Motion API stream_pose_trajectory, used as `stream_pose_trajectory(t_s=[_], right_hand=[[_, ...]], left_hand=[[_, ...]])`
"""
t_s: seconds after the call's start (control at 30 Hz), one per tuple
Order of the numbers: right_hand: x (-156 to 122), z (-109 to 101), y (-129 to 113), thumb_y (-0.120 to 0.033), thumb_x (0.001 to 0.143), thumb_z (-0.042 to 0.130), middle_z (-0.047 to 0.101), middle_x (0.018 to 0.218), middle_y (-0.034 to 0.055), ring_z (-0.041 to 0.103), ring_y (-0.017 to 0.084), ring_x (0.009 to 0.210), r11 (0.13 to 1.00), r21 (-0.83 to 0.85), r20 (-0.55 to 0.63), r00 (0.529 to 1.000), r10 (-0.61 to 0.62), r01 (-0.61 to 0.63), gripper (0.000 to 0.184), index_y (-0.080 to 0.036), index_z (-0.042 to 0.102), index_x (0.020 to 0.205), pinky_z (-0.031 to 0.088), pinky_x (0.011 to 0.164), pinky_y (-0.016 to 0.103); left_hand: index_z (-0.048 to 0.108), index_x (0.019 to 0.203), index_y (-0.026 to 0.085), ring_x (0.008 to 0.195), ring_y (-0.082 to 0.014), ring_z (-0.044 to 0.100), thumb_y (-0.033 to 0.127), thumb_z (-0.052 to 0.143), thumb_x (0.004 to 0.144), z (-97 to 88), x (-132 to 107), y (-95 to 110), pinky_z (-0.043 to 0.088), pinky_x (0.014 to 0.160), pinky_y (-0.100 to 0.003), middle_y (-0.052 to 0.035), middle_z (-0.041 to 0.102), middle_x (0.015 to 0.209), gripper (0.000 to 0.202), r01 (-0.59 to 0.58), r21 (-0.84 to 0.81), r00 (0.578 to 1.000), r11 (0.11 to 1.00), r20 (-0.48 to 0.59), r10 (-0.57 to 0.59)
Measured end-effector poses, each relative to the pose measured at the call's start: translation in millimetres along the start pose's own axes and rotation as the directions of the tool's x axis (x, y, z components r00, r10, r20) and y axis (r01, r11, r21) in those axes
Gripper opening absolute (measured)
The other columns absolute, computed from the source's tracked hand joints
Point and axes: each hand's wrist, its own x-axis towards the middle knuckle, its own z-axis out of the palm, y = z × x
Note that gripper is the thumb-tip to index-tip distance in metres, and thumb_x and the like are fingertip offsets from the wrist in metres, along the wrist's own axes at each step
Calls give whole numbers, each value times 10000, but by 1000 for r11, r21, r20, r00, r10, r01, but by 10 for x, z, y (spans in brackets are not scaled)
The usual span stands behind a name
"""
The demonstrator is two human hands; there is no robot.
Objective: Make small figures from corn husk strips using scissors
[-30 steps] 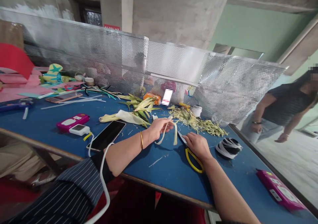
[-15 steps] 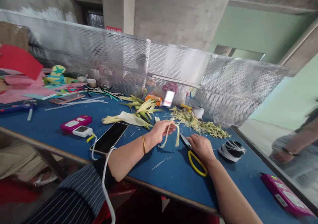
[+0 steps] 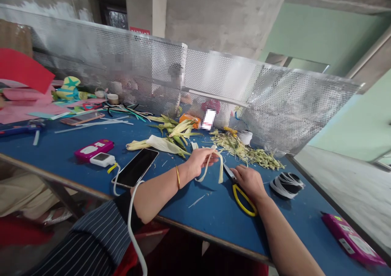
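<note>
My left hand (image 3: 200,162), with a gold bangle at the wrist, pinches a pale corn husk strip (image 3: 220,171) whose ends hang down above the blue table (image 3: 186,221). To its right, my right hand (image 3: 249,182) is closed on scissors (image 3: 244,202) with yellow handles. Their blades point up and left toward the strip, a small gap apart from it. Behind my left hand lies a larger pale husk (image 3: 165,144), beside a heap of yellow-green husks (image 3: 183,131). A pile of shredded or braided husk pieces (image 3: 250,151) spreads beyond my right hand.
A phone (image 3: 137,168) and a magenta device (image 3: 94,149) with a white cable lie left of my arm. At right are a spool of white cord (image 3: 287,185) and another magenta device (image 3: 351,237). A perforated metal screen (image 3: 137,68) borders the table's back.
The view has shifted slightly. Both hands keep their hold on the husk strip and the scissors. The person at the far right is out of view.
</note>
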Motion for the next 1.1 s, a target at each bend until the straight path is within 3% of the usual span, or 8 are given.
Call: stream_pose_trajectory(t_s=[1.1], right_hand=[[24,14,-33,-464,1009,305,624,691,19,564,142,579,999,9,80,996,32,-32,498,-210,548,657,268,554,278]], left_hand=[[725,787,127,630,-101,649,232,586,893,0,-9,21,468,569,-182,-79,730,771,203,31,-20,999,999,22,-30]])
